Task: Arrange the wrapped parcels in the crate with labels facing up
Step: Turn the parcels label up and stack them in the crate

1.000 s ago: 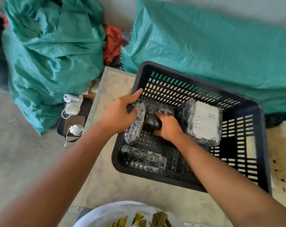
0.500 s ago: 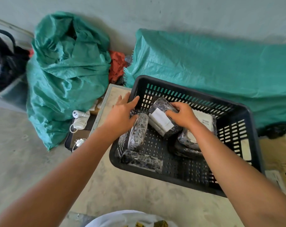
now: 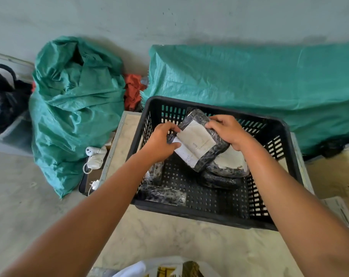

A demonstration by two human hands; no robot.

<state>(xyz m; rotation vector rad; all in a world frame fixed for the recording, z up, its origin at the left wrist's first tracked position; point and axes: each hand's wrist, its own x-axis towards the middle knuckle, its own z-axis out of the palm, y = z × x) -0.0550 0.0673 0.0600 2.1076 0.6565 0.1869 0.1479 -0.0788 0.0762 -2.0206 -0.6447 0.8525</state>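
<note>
A black slatted plastic crate (image 3: 213, 214) sits on a pale table. Above its middle I hold a black wrapped parcel (image 3: 197, 142), tilted, its white label turned towards me. My left hand (image 3: 161, 140) grips its left edge and my right hand (image 3: 227, 130) grips its upper right corner. Under it lies a larger labelled parcel (image 3: 229, 162) on top of a dark parcel (image 3: 219, 180). A long dark parcel (image 3: 161, 193) lies along the near left wall, and another (image 3: 155, 172) stands behind my left forearm, mostly hidden.
Two green woven sacks, one bunched up (image 3: 75, 108) on the left and one long (image 3: 255, 86) behind the crate, lean on the grey wall. White chargers and cables (image 3: 93, 158) lie on a dark tray left of the table. A black bag (image 3: 4, 98) is far left.
My right hand has lifted the small parcel up out of the crate and turned its label towards me. My left hand left the upright parcel and took hold of the lifted one.
</note>
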